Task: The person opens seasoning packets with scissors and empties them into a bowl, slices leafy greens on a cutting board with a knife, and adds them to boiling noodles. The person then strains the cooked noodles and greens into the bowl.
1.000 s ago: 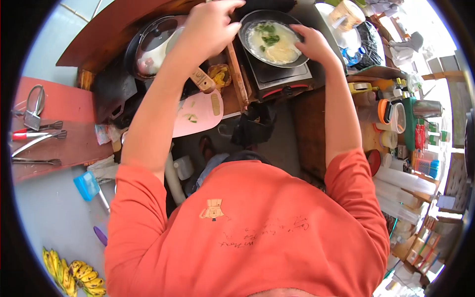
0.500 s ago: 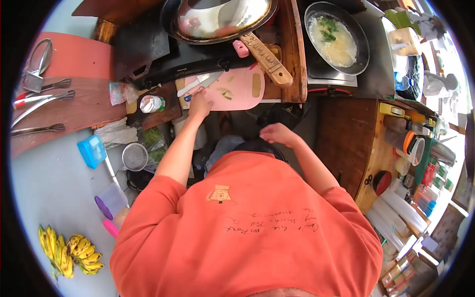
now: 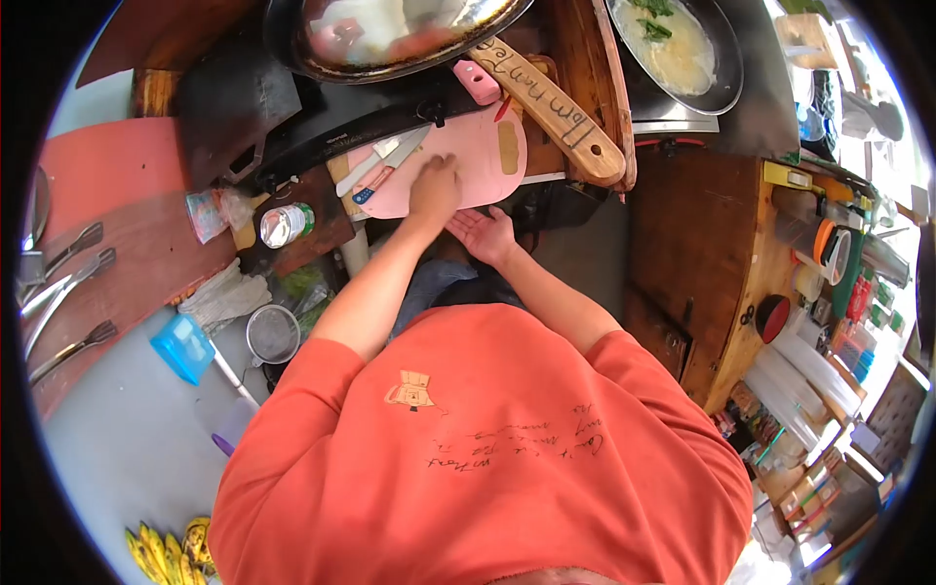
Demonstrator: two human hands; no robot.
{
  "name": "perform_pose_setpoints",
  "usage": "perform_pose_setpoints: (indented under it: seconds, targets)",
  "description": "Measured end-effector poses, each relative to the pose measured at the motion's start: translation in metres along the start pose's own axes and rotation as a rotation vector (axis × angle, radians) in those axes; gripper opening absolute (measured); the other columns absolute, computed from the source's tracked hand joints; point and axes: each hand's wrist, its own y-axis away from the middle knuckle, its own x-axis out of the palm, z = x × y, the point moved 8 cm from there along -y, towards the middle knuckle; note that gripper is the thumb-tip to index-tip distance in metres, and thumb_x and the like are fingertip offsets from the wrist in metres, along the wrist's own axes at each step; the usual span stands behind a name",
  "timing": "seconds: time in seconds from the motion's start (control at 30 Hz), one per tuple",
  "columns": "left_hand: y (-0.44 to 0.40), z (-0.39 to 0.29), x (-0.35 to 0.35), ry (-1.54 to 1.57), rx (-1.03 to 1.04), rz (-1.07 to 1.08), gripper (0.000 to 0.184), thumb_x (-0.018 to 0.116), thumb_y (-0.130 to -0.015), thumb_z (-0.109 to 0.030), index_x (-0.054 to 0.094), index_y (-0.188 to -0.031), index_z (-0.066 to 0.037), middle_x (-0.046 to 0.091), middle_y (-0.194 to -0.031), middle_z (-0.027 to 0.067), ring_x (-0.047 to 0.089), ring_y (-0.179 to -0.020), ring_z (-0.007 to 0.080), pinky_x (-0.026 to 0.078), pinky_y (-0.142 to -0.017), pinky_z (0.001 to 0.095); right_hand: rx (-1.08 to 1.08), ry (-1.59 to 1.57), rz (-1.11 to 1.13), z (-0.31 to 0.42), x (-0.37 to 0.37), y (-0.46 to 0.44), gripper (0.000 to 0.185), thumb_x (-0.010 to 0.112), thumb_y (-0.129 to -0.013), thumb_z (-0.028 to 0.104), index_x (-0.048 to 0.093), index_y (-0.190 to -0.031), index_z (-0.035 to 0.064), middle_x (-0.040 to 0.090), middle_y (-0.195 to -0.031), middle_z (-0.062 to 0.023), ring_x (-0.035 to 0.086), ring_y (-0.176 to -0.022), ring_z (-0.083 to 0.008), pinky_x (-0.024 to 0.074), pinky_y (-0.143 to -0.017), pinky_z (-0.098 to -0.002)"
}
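Note:
My left hand [image 3: 436, 188] is on the pink cutting board [image 3: 395, 202], its fingers bent down and close together. Whatever lies beneath them is hidden. Just below the board's near edge is my right hand [image 3: 485, 236], palm up with fingers apart, and I see nothing in it. Left of my left hand, a knife with a blue and brown handle [image 3: 373, 184] rests on the board. Beside it lies a second knife with a white handle [image 3: 357, 175]. A red chili [image 3: 503, 109] lies near the board's far edge.
A lidded pan [image 3: 390, 70] stands beyond the board, its wooden handle [image 3: 556, 112] jutting toward the right. Another pan [image 3: 726, 83] at upper right holds pale food with green leaves. A tin can [image 3: 283, 225] is at left. A wooden cabinet [image 3: 697, 229] stands on the right.
My left hand has left the blue-handled knife and moved right, over where green pieces lay. My right hand has moved left to the board's edge and turned palm up. The view has shifted.

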Motion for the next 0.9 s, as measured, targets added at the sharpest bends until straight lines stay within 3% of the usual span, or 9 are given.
perform_pose_setpoints:
  seconds: [0.07,0.13,0.17,0.33,0.4,0.47,0.6,0.8,0.9]
  targets:
    - [0.028,-0.01,0.009,0.15,0.068,0.087,0.017,0.06,-0.086,-0.008,0.068,-0.1,-0.003,0.065,-0.099,0.021,0.063,-0.095,0.0402,0.052,-0.085,0.0476,-0.021,-0.023,0.031,0.006,-0.011,-0.021,0.051,0.032,-0.102,0.031,0.05,-0.128,-0.0098,0.056,-0.131,-0.0263,0.054,-0.124,-0.041,0.0423,-0.111,-0.0524]
    - [0.049,-0.033,0.006,0.209,0.228,0.13,0.017,0.063,-0.085,-0.008,0.068,-0.099,-0.001,0.066,-0.1,0.0201,0.063,-0.093,0.0402,0.051,-0.087,0.0468,0.245,-0.246,0.659,0.006,0.001,-0.025,0.043,0.033,-0.104,0.029,0.057,-0.116,-0.0045,0.064,-0.115,-0.019,0.062,-0.111,-0.0344,0.0487,-0.105,-0.0496]
    - [0.05,-0.031,0.004,0.199,0.236,0.139,0.017,0.063,-0.085,-0.008,0.068,-0.099,-0.001,0.066,-0.1,0.0201,0.063,-0.093,0.0402,0.051,-0.087,0.0468,0.089,-0.063,0.282,0.012,-0.014,-0.032,0.039,0.035,-0.104,0.026,0.06,-0.111,-0.0021,0.067,-0.109,-0.0164,0.065,-0.105,-0.0314,0.0515,-0.102,-0.0467]
    - [0.031,-0.007,-0.043,0.189,0.137,-0.249,0.018,0.066,-0.082,-0.006,0.069,-0.098,0.0,0.068,-0.102,0.0189,0.064,-0.1,0.0372,0.051,-0.09,0.0428,-0.065,0.146,0.117,0.008,0.013,-0.008,0.029,0.041,-0.101,0.018,0.06,-0.109,-0.0023,0.066,-0.109,-0.0174,0.065,-0.103,-0.0318,0.0535,-0.101,-0.0463]
    - [0.033,-0.004,-0.044,0.202,0.164,-0.201,0.017,0.066,-0.085,-0.009,0.07,-0.098,0.001,0.07,-0.099,0.0184,0.066,-0.099,0.0366,0.052,-0.089,0.0421,-0.072,0.17,0.091,0.005,0.009,-0.007,0.026,0.044,-0.1,0.016,0.06,-0.109,-0.0021,0.066,-0.108,-0.0174,0.066,-0.103,-0.0317,0.0541,-0.1,-0.0469]
    - [0.042,-0.017,-0.001,0.251,0.252,0.302,0.018,0.067,-0.087,-0.011,0.07,-0.1,0.002,0.071,-0.096,0.0178,0.067,-0.094,0.0368,0.053,-0.086,0.0431,-0.096,0.164,0.109,0.015,-0.011,-0.019,0.021,0.049,-0.098,0.014,0.06,-0.106,-0.0022,0.066,-0.104,-0.0162,0.065,-0.103,-0.0317,0.054,-0.1,-0.0477]
    - [0.078,-0.045,-0.028,0.396,0.299,0.185,0.018,0.066,-0.09,-0.011,0.07,-0.103,0.001,0.072,-0.093,0.0157,0.07,-0.082,0.0278,0.055,-0.075,0.0364,-0.076,0.23,-0.12,0.033,-0.042,0.027,0.016,0.057,-0.098,0.019,0.056,-0.088,0.0061,0.06,-0.081,-0.0056,0.061,-0.076,-0.0197,0.0553,-0.07,-0.0327]
    - [0.132,-0.028,-0.079,0.421,0.135,0.205,0.018,0.066,-0.09,-0.012,0.07,-0.102,0.0,0.07,-0.09,0.0152,0.07,-0.078,0.0265,0.056,-0.072,0.0354,0.099,1.147,-0.302,0.118,0.013,0.232,0.051,0.066,-0.097,0.035,0.039,-0.056,0.0204,0.032,-0.051,0.0071,0.03,-0.042,-0.008,0.0234,-0.041,-0.0268]
    - [0.153,-0.005,-0.098,0.32,0.093,0.227,0.018,0.067,-0.089,-0.015,0.071,-0.101,-0.002,0.072,-0.097,0.0159,0.071,-0.083,0.0293,0.056,-0.075,0.0379,-0.406,1.287,-0.469,0.192,0.105,0.306,0.045,0.068,-0.094,0.03,0.045,-0.057,0.0177,0.037,-0.052,0.0063,0.031,-0.043,-0.0082,0.0235,-0.04,-0.0281]
